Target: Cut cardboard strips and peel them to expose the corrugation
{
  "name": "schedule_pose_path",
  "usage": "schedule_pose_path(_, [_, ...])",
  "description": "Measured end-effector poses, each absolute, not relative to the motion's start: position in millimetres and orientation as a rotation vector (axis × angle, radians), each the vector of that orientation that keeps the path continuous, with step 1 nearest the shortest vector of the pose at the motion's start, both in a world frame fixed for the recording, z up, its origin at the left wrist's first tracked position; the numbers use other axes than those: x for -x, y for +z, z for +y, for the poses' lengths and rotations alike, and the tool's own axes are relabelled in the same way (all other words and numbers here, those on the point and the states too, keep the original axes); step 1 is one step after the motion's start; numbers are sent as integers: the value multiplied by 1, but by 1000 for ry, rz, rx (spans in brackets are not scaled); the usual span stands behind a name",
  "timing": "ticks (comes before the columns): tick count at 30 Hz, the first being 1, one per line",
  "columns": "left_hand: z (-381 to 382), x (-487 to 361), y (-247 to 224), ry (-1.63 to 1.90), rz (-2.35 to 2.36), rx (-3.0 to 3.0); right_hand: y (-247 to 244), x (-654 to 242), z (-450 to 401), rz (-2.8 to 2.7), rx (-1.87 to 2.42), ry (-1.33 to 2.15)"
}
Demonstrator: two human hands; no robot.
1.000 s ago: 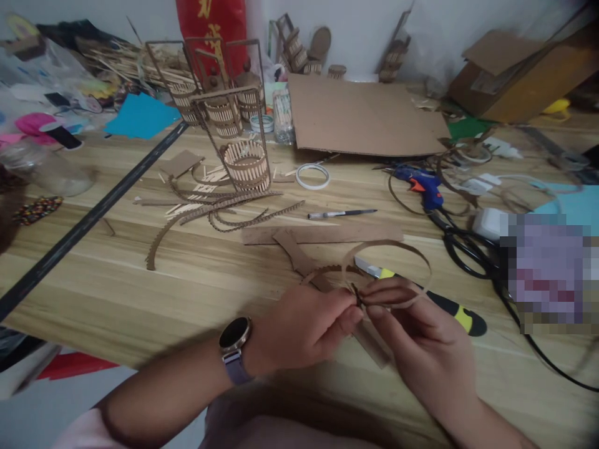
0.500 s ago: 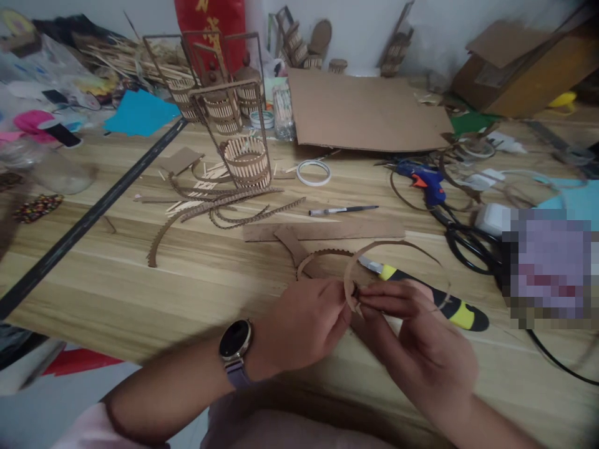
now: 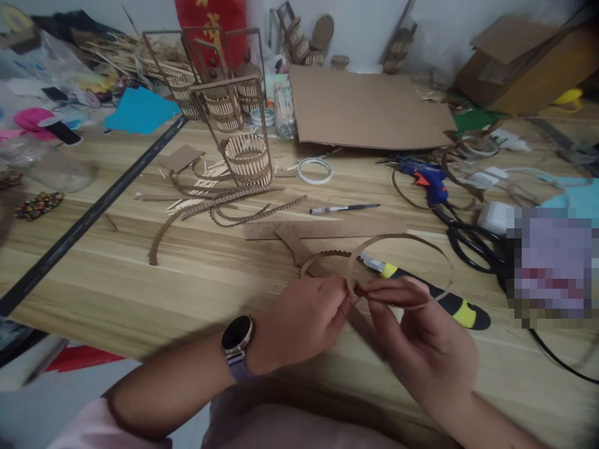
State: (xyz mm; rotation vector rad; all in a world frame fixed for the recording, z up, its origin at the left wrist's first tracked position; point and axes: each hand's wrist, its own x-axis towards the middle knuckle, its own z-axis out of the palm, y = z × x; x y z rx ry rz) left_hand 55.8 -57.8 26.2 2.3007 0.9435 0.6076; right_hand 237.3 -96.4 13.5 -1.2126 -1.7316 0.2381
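Note:
My left hand point(image 3: 311, 318), with a watch on its wrist, is closed on a thin brown cardboard strip point(image 3: 397, 236) that curves in a loop above the fingers. Close against it, my right hand point(image 3: 421, 343) pinches the same strip between thumb and fingers. The exact spot where they grip is small and dark. Behind my left hand lies a notched strip point(image 3: 327, 254). A yellow and black utility knife point(image 3: 421, 287) rests just beyond my right hand. Further back are a flat cardboard piece point(image 3: 327, 229) and a pen point(image 3: 345, 209).
A small stick basket point(image 3: 248, 161) with a tall handle stands behind loose strips point(image 3: 224, 201). A tape roll point(image 3: 315, 170), blue glue gun point(image 3: 428, 178), cardboard sheet point(image 3: 369, 112) and black cable point(image 3: 472, 255) lie around. A long black strip point(image 3: 98, 209) crosses the left side.
The loop of strip has swung down and right, its far end now running by my right fingers. Both hands stay nearly in place, still closed on it.

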Motion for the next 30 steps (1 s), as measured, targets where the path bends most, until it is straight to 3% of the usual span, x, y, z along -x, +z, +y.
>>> schedule_pose_path(9, [-55, -55, 31, 656, 959, -2084, 19, -248, -87, -1840, 1215, 315])
schedule_pose_path(19, [-36, -53, 34, 718, 1007, -1143, -11, -335, -47, -2388, 1610, 89])
schedule_pose_path(26, [-31, -57, 38, 694, 963, -831, 16, -302, -58, -2108, 1629, 36])
schedule_pose_path(30, [-34, -59, 37, 624, 975, -876, 32, -289, -69, -2161, 1501, 261])
